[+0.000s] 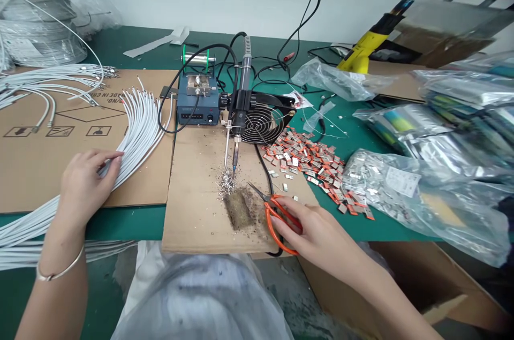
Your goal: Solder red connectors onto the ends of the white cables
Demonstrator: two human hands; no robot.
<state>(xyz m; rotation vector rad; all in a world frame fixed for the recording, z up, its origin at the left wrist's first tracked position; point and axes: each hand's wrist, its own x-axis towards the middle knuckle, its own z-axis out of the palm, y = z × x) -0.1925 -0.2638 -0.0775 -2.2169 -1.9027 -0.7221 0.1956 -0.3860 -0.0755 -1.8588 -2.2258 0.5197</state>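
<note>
My left hand rests at the bundle of white cables on the cardboard at the left, its thumb and forefinger brought together around part of the bundle. At the right, my right hand has its fingers in the orange handles of the scissors, whose slim blades point up and left. The blade tips are just above a dirty brown sponge. Above the sponge, a soldering iron hangs tip down in a stand, over a small heap of solder bits.
Behind stand a blue soldering station, a solder spool and a round fan. Orange-and-metal connectors lie right of centre, beside a plastic bag of metal parts. Wrapped cable coils stand at the back left.
</note>
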